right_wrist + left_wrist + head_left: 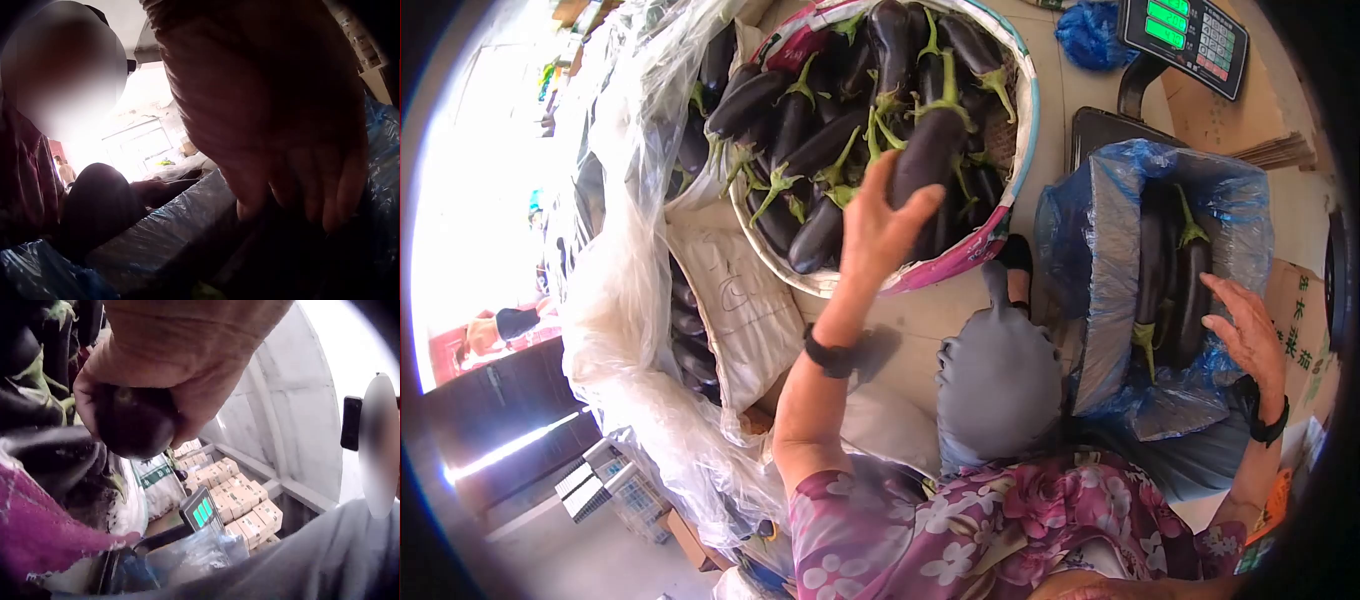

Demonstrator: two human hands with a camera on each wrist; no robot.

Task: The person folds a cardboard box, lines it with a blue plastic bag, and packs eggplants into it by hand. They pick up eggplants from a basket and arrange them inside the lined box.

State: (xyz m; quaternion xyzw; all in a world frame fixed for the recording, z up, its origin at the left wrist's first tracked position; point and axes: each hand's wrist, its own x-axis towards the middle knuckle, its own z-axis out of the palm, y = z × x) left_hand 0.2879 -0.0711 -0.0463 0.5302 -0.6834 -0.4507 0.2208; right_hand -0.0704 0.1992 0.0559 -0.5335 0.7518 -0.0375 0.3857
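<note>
In the head view my left hand (pixel 880 220) grips the lower end of a dark purple eggplant (pixel 930 150) over a round basket (pixel 1027 110) heaped with eggplants. Its green stem points away from me. The left wrist view shows the thumb and fingers curled round the blunt end of that eggplant (pixel 137 428). On the right, a box lined with blue plastic (pixel 1105 300) has eggplants (pixel 1193 290) lying lengthwise in it. My right hand (pixel 1245 325) reaches over the box's right side, fingers extended beside the nearest eggplant. From the right wrist, the fingers (pixel 312 194) point down into the dark box.
A digital scale (pixel 1185 45) with a lit green display stands behind the lined box. Clear plastic sheeting (pixel 615 320) and a cloth sack (pixel 745 300) lie left of the basket. My knee (pixel 1000 390) sits between basket and box. Stacked cartons (pixel 240 500) stand beyond the scale.
</note>
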